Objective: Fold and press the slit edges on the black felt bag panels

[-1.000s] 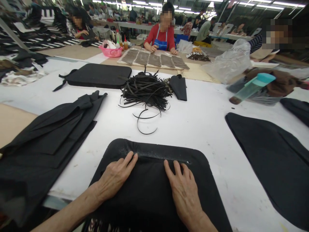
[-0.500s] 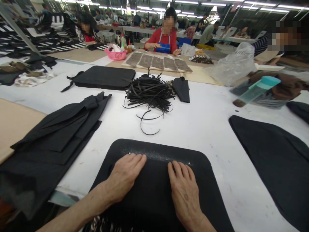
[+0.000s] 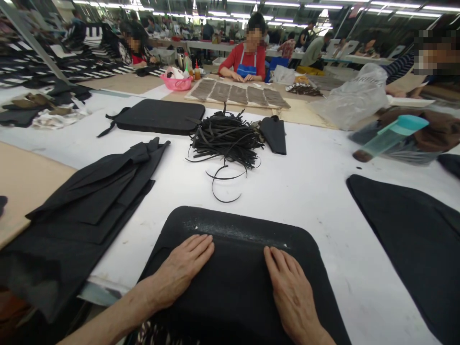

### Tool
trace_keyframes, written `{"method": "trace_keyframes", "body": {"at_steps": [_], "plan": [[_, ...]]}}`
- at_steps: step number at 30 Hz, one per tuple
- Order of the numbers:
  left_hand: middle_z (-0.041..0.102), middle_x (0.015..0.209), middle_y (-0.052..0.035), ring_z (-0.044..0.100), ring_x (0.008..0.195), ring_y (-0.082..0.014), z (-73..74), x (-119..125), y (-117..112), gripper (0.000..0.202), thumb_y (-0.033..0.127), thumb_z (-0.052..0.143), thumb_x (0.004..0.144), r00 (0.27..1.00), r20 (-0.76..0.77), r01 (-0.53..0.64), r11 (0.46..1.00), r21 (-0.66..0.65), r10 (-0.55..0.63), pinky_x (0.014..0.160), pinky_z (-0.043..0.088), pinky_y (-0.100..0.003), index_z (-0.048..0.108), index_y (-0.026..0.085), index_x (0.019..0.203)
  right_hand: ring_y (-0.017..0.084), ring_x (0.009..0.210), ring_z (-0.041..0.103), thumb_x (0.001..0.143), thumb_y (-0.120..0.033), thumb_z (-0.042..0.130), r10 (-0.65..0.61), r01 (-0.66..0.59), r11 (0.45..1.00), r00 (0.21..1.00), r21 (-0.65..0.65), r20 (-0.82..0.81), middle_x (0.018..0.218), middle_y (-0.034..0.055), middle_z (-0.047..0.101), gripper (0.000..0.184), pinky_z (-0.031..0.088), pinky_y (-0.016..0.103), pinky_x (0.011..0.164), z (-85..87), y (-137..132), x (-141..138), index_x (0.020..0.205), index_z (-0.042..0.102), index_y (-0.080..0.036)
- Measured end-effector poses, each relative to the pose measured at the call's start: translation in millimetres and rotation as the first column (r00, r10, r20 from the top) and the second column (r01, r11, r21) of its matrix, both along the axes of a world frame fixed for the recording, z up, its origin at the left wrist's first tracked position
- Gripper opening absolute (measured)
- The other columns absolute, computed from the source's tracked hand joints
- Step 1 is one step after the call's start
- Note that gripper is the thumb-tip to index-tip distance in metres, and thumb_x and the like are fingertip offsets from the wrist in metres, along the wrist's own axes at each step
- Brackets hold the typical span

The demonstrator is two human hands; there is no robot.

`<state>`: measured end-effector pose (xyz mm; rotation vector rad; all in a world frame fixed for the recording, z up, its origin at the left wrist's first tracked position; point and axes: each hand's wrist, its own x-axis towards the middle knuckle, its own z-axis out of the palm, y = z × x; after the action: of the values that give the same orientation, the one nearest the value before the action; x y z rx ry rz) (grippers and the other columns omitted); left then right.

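A black panel with rounded corners (image 3: 237, 282) lies at the table's near edge, a second black layer covering most of it. Along its far side runs a strip with whitish chalky smears and two small white marks. My left hand (image 3: 183, 268) rests flat on the left part of the upper layer, fingers stretched out just below the strip. On the right part my right hand (image 3: 293, 287) lies flat too, fingertips close to the right white mark. Neither hand grips anything.
Thin black strips (image 3: 226, 139) lie heaped ahead, beside a black padded slab (image 3: 161, 116). Black fabric pieces (image 3: 104, 191) are at left, more black panels (image 3: 406, 225) at right. A teal-lidded bottle (image 3: 391, 136) lies near a plastic bag. A person in red (image 3: 247, 62) sits opposite.
Both hands have slid slightly toward me, and my right hand has moved right, widening the gap between them. The white marks now show fully. The person opposite has brought their hands together.
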<state>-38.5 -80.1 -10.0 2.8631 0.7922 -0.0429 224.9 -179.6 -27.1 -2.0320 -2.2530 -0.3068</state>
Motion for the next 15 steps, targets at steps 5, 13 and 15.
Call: {"method": "trace_keyframes", "body": {"at_steps": [5,13,15], "plan": [[0.041,0.138,-0.0086,0.035,0.126,-0.0209,6.6,-17,2,0.071,-0.007,0.036,0.064,0.997,0.062,-0.048,0.996,-0.069,0.052,0.107,0.031,-0.037,0.035,0.014,0.133,0.024,0.1,0.053,0.075,0.004,0.037,-0.022,0.021,0.999,0.999,0.03,0.039,0.109,0.011,0.06,0.047,0.045,0.038,0.087,0.2,-11,28,0.115,0.056,-0.011],[0.059,0.116,-0.0035,0.051,0.109,-0.0182,72.3,6,4,0.034,0.017,0.04,0.088,0.647,0.415,-0.207,0.672,-0.711,0.639,0.1,0.037,-0.033,0.052,0.025,0.118,0.024,0.096,0.057,0.086,-0.025,0.043,0.046,-0.03,0.998,0.925,0.049,-0.376,0.107,0.0076,0.063,0.024,0.048,0.036,0.083,30.1,7,1,0.097,0.064,-0.02],[0.063,0.107,-0.0045,0.056,0.101,-0.0184,83.3,20,6,0.028,0.024,0.043,0.089,0.485,0.379,-0.036,0.452,-0.891,0.788,0.095,0.041,-0.033,0.054,0.023,0.115,0.019,0.1,0.057,0.087,-0.032,0.045,0.048,-0.122,0.99,0.762,-0.069,-0.646,0.112,0.0043,0.061,0.023,0.046,0.028,0.086,50.6,18,-24,0.099,0.063,-0.024]]}}
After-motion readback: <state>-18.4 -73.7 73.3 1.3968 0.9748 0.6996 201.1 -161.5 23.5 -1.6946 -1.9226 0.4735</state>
